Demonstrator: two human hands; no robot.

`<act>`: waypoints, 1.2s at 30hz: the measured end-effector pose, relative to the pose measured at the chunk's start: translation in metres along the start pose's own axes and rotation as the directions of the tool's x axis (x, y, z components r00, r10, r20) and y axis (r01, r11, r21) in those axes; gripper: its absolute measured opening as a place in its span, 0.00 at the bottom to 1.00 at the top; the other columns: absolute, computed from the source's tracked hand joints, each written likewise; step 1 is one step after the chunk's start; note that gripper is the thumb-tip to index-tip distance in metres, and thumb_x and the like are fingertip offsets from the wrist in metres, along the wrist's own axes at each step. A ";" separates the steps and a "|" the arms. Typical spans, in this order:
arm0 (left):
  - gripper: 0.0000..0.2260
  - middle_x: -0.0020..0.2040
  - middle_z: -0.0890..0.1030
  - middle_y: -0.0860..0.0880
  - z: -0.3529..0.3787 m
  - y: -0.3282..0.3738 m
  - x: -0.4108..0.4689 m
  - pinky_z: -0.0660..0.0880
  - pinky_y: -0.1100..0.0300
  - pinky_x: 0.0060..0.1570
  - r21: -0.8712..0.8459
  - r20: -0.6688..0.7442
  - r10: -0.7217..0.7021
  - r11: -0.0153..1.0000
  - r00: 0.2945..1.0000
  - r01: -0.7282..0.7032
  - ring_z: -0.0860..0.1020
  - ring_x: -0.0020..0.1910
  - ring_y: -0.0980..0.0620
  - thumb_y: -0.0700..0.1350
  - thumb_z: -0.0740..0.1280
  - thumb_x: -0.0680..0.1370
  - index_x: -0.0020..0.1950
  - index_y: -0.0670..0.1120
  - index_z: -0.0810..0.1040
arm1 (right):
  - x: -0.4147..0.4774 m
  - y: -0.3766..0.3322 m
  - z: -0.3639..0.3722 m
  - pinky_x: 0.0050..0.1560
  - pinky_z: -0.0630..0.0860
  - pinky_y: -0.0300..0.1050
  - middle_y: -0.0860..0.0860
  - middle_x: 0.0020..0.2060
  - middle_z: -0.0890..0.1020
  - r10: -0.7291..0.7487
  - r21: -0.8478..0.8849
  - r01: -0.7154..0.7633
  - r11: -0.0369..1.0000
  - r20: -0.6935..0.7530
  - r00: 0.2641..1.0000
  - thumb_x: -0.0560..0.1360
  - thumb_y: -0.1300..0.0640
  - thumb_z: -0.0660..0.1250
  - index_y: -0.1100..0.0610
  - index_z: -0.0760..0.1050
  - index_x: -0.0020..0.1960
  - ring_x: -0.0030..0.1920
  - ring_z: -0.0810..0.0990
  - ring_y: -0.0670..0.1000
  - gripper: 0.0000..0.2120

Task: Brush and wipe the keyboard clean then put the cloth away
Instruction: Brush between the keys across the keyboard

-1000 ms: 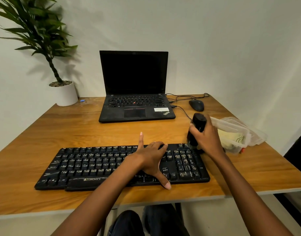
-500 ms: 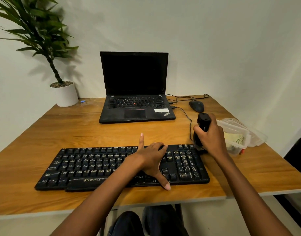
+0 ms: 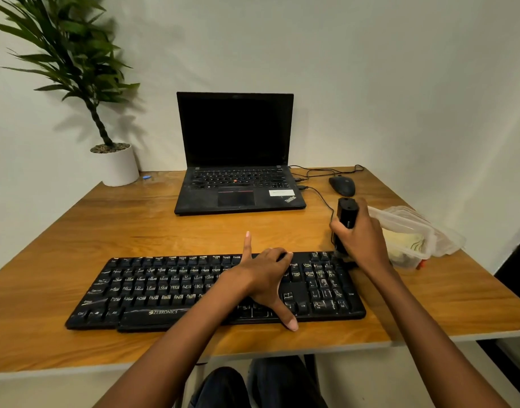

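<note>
A black keyboard [image 3: 164,290] lies across the front of the wooden desk [image 3: 91,231]. My left hand [image 3: 264,275] rests on its right-centre keys, thumb at the near edge, index finger pointing away and the other fingers hooked over the far edge. My right hand [image 3: 361,242] grips a black cylindrical brush [image 3: 346,214] held upright, its lower end at the keyboard's far right corner. A pale cloth [image 3: 406,241] sits inside a clear plastic container [image 3: 400,222] just right of that hand.
An open black laptop [image 3: 238,189] stands at the back centre, with cables and a black mouse [image 3: 342,185] to its right. A potted plant in a white pot [image 3: 117,166] occupies the back left corner. The container's lid lies beside it near the desk's right edge.
My right hand has shifted the brush slightly right and away, from over the number pad to the keyboard's far right corner. The left hand has stayed put.
</note>
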State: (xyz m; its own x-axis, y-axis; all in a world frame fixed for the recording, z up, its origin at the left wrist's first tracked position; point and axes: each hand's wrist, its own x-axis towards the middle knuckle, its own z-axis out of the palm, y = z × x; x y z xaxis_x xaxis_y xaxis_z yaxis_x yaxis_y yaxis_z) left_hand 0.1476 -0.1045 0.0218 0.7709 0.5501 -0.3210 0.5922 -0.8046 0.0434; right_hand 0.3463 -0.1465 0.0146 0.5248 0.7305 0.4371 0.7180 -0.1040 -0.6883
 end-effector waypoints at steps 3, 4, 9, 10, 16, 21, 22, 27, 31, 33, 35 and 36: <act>0.56 0.78 0.43 0.46 0.001 -0.001 0.001 0.19 0.36 0.57 0.001 0.001 -0.004 1.000 1.000 0.004 0.39 0.76 0.49 0.69 0.69 0.65 0.77 0.45 0.38 | -0.003 -0.003 0.007 0.33 0.70 0.36 0.46 0.36 0.75 -0.038 0.138 0.038 0.990 0.000 0.999 0.75 0.58 0.65 0.58 0.67 0.58 0.36 0.75 0.45 0.14; 0.56 0.78 0.42 0.46 0.001 -0.001 0.001 0.19 0.36 0.56 0.001 0.000 -0.004 1.000 1.000 0.004 0.39 0.76 0.49 0.69 0.69 0.65 0.77 0.45 0.38 | -0.006 -0.002 0.009 0.33 0.68 0.34 0.46 0.37 0.75 -0.045 0.149 0.043 0.988 0.015 0.999 0.75 0.58 0.65 0.58 0.67 0.58 0.36 0.74 0.44 0.13; 0.56 0.78 0.43 0.46 0.000 0.000 0.001 0.21 0.35 0.58 0.000 -0.001 0.000 1.000 1.000 0.000 0.40 0.76 0.48 0.68 0.69 0.65 0.77 0.45 0.38 | -0.003 -0.004 0.010 0.35 0.71 0.44 0.52 0.38 0.76 -0.092 0.103 0.093 0.990 -0.015 0.996 0.74 0.57 0.66 0.58 0.67 0.58 0.37 0.76 0.53 0.15; 0.56 0.78 0.43 0.46 0.000 0.000 0.000 0.21 0.35 0.59 0.000 -0.002 0.000 1.000 1.000 0.000 0.40 0.76 0.48 0.68 0.69 0.65 0.77 0.45 0.38 | -0.004 -0.005 0.011 0.35 0.71 0.44 0.52 0.38 0.76 -0.114 0.123 0.117 0.985 -0.030 0.993 0.74 0.57 0.66 0.58 0.67 0.59 0.37 0.75 0.52 0.15; 0.56 0.78 0.43 0.46 -0.001 0.001 0.000 0.20 0.36 0.57 0.000 0.000 -0.006 1.000 1.000 0.006 0.40 0.76 0.48 0.68 0.69 0.66 0.77 0.45 0.38 | 0.000 -0.002 0.008 0.39 0.76 0.48 0.54 0.40 0.78 -0.036 0.082 0.028 0.996 0.100 0.994 0.73 0.54 0.67 0.55 0.67 0.57 0.40 0.78 0.55 0.15; 0.56 0.78 0.43 0.46 -0.001 0.000 0.001 0.19 0.37 0.55 -0.006 -0.004 -0.005 1.000 1.000 0.005 0.40 0.76 0.48 0.68 0.69 0.66 0.77 0.45 0.38 | 0.002 -0.011 0.006 0.33 0.72 0.41 0.52 0.39 0.77 -0.090 0.115 0.088 0.989 0.013 0.996 0.75 0.55 0.66 0.56 0.66 0.58 0.38 0.77 0.50 0.15; 0.56 0.78 0.43 0.46 0.000 0.000 0.001 0.19 0.37 0.55 -0.005 -0.003 -0.004 1.000 1.000 0.004 0.40 0.76 0.48 0.68 0.69 0.65 0.77 0.45 0.38 | -0.004 -0.008 0.011 0.33 0.71 0.40 0.51 0.38 0.76 -0.115 0.096 0.111 0.989 0.036 0.993 0.75 0.54 0.66 0.56 0.66 0.58 0.37 0.77 0.50 0.15; 0.56 0.78 0.43 0.47 -0.001 0.000 0.001 0.20 0.35 0.57 -0.001 0.000 -0.008 1.000 1.000 0.008 0.40 0.76 0.49 0.68 0.69 0.66 0.77 0.45 0.38 | -0.003 -0.011 0.013 0.37 0.76 0.52 0.50 0.35 0.77 -0.098 -0.016 0.100 0.995 0.089 0.991 0.73 0.52 0.66 0.54 0.65 0.55 0.37 0.78 0.55 0.15; 0.55 0.78 0.43 0.47 -0.001 0.000 0.000 0.20 0.35 0.58 -0.001 0.003 -0.009 1.000 1.000 0.009 0.40 0.76 0.49 0.68 0.69 0.66 0.77 0.45 0.38 | -0.003 -0.011 0.015 0.37 0.76 0.51 0.53 0.37 0.77 -0.101 0.060 0.101 0.993 0.004 0.995 0.74 0.53 0.66 0.57 0.65 0.58 0.37 0.78 0.56 0.17; 0.55 0.78 0.43 0.47 -0.001 0.000 0.000 0.20 0.35 0.58 0.001 0.005 -0.010 1.000 1.000 0.010 0.40 0.76 0.49 0.68 0.69 0.66 0.77 0.45 0.39 | -0.012 -0.007 0.017 0.37 0.77 0.52 0.52 0.37 0.76 -0.082 0.033 0.081 0.996 0.042 0.996 0.74 0.53 0.66 0.56 0.65 0.57 0.37 0.78 0.55 0.16; 0.55 0.78 0.43 0.47 -0.001 0.001 0.000 0.20 0.35 0.57 0.003 0.004 -0.010 1.000 1.000 0.010 0.40 0.76 0.49 0.68 0.69 0.66 0.77 0.45 0.38 | -0.008 -0.007 0.013 0.38 0.77 0.52 0.51 0.36 0.76 -0.033 0.028 0.031 0.999 0.067 0.997 0.73 0.53 0.66 0.55 0.65 0.55 0.38 0.78 0.55 0.15; 0.55 0.78 0.43 0.47 -0.002 0.001 0.000 0.20 0.35 0.57 0.004 0.004 -0.010 1.000 1.000 0.010 0.40 0.76 0.48 0.68 0.69 0.66 0.77 0.45 0.38 | -0.003 -0.009 0.010 0.39 0.77 0.52 0.51 0.36 0.76 -0.014 0.039 0.012 0.999 0.059 0.998 0.72 0.53 0.66 0.55 0.65 0.54 0.38 0.78 0.56 0.15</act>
State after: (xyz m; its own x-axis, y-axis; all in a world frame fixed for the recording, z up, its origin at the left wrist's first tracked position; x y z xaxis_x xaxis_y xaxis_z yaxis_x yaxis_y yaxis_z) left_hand 0.1489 -0.1046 0.0232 0.7641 0.5571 -0.3252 0.5988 -0.8001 0.0362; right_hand 0.3333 -0.1410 0.0135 0.4867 0.7705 0.4116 0.7058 -0.0692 -0.7050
